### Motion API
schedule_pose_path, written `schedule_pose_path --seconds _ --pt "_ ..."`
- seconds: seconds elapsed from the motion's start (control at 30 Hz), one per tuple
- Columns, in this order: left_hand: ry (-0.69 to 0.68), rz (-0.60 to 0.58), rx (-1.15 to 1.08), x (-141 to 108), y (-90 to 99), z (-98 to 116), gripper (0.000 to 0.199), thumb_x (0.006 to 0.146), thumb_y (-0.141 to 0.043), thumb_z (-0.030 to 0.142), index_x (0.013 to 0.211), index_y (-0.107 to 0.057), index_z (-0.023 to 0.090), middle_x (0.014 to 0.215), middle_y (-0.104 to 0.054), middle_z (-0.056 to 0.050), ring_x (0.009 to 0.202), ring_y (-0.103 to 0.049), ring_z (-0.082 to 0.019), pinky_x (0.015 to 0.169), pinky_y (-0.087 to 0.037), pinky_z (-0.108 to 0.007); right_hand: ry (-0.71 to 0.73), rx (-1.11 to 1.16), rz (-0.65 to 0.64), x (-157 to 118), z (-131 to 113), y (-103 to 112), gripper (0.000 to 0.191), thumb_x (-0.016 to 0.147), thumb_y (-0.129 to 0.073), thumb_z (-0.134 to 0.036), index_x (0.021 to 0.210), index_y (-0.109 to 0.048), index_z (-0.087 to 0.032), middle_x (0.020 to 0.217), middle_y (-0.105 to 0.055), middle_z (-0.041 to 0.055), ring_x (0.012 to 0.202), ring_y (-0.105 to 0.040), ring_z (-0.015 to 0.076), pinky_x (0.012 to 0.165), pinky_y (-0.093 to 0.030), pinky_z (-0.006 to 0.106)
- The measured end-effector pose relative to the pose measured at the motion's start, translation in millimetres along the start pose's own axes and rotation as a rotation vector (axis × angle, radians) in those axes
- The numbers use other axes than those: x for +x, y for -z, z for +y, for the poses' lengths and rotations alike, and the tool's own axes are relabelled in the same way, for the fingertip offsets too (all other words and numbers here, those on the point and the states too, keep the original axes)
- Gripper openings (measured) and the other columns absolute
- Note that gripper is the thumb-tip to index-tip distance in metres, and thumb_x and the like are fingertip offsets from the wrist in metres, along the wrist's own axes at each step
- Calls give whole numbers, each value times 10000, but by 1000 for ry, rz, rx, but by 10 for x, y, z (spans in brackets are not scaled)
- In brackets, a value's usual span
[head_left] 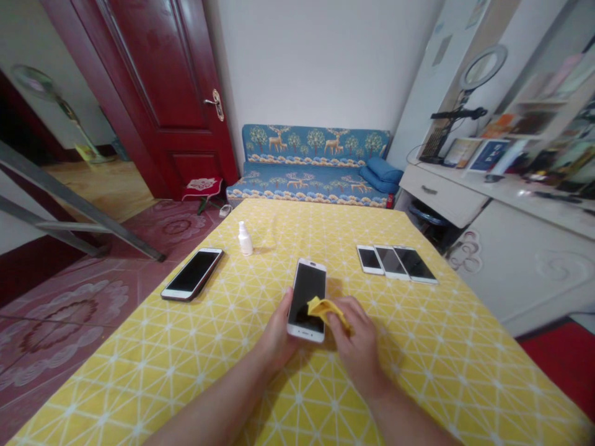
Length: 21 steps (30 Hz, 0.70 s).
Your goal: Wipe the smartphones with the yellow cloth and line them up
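A white smartphone (307, 291) with a dark screen is held up over the table, tilted toward me. My left hand (279, 328) grips it from its left side and from beneath, the fingers mostly hidden behind it. Pinched in my right hand (356, 334) is a yellow cloth (325, 308), whose front edge lies over the lower right part of the screen. To the left stands a small white spray bottle (245, 240), upright. Another phone (194, 272) with a white front and dark edge lies farther left.
Three white phones lie side by side at the right: a small one (370, 259), a middle one (392, 262) and a larger one (415, 264). The yellow patterned tablecloth (260, 384) covers the table. Beyond stands a blue sofa (311, 176); a white dresser (525, 248) is at right.
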<state>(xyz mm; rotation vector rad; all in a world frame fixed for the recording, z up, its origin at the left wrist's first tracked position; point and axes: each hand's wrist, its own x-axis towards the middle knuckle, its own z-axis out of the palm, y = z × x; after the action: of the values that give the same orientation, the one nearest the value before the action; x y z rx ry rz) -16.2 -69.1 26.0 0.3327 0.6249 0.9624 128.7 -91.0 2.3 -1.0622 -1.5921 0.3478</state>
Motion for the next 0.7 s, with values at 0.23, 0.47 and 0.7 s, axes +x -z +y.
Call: schedule_pose_path --seconds 0.23,0.47,0.7 --pt "6 7 11 -49 21 -34 555 879 -432 576 889 -674 76 780 -695 -119 701 -655 -196 696 -513 -292 316 -178 -308 -80 -174 -58 276 898 -521 -141 1140 -636 -206 864 -628 51 786 -567 176 734 -456 339" --pt "79 -62 242 -50 25 -99 618 896 -353 584 990 -672 63 860 -689 -163 656 -650 -220 585 -519 -343 45 -221 -1 128 212 73 180 925 -473 -208 932 -651 -187 839 -593 51 786 -573 178 699 -464 309" --pt "166 -130 507 -76 65 -146 703 820 -366 716 1110 -632 135 885 -684 -133 632 -624 -166 569 -471 -268 -61 -191 243 291 281 239 173 903 -518 -225 1007 -648 -181 922 -611 54 879 -592 193 797 -474 343"
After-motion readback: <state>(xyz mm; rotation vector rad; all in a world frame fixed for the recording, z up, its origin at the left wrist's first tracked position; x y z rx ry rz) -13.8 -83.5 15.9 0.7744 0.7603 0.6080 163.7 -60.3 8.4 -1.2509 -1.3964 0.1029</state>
